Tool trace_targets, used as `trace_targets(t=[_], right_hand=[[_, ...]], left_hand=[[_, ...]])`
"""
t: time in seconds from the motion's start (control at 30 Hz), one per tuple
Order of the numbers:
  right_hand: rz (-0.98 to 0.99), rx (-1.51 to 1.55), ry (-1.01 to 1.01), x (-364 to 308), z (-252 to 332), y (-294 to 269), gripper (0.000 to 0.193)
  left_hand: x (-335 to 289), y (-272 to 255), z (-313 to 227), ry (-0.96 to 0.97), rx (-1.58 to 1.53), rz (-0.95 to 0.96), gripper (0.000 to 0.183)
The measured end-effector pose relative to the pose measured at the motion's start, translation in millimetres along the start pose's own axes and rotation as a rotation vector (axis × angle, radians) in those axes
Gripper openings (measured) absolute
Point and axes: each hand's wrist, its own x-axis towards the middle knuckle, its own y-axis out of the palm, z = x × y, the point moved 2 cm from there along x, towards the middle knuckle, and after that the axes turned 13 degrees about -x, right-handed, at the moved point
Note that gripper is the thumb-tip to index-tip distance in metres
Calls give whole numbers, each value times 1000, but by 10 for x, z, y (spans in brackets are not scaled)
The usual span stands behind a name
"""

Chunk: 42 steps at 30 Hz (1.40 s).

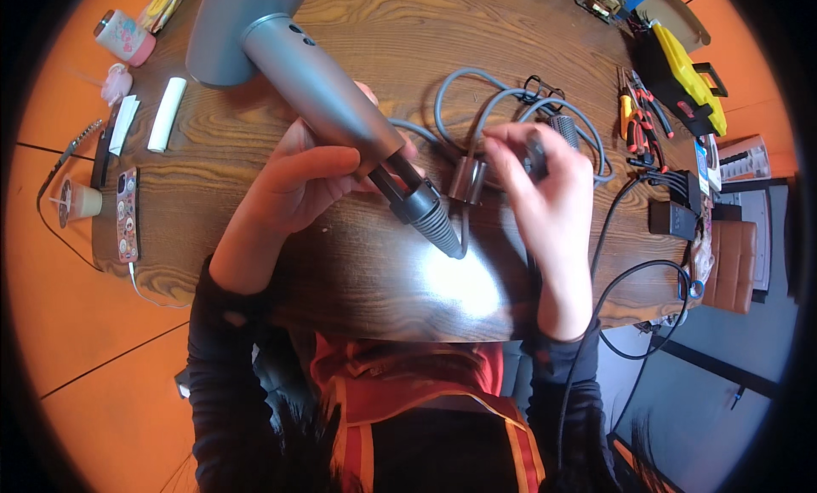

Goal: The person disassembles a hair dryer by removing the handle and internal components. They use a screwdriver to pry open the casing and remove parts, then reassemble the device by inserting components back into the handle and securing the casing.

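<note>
My left hand (306, 174) is wrapped round the handle of a grey hair dryer (328, 84), which is tilted with its pink-rimmed head at the upper left. From the handle's lower end sticks out a black inner part with a ribbed cord guard (436, 225). A shiny dark cylindrical sleeve (468, 180) sits around the cord, beside my right fingertips. My right hand (549, 182) is closed, thumb and fingers bent together, with a small dark piece among them that I cannot make out. Behind it shows a dark mesh cylinder (562, 127), partly hidden.
The grey cord (441, 101) lies in loops beyond my right hand. Several pliers and screwdrivers (640, 123) lie at the right, near a yellow and black toolbox (689, 80). A phone (127, 214), a white paper roll (168, 114) and a drink cup (81, 200) are at the left.
</note>
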Motion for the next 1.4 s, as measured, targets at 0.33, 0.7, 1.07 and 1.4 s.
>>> trace_targets(t=[0.33,0.7,1.07,1.4], right_hand=[[108,-709,21,603,-469,569,15],[-63,-687,3,594,-485,699,11],[199,-507,-49,618,-627,301,29],[377,-454,-169,641,-467,210,30]], left_hand=[[-22,-2,39,-3,-76,-29,60],[-26,-16,40,47,-50,-115,50],[24,-324,-93,-35,157,-255,31],[32,-433,-115,-67,219,-388,26]])
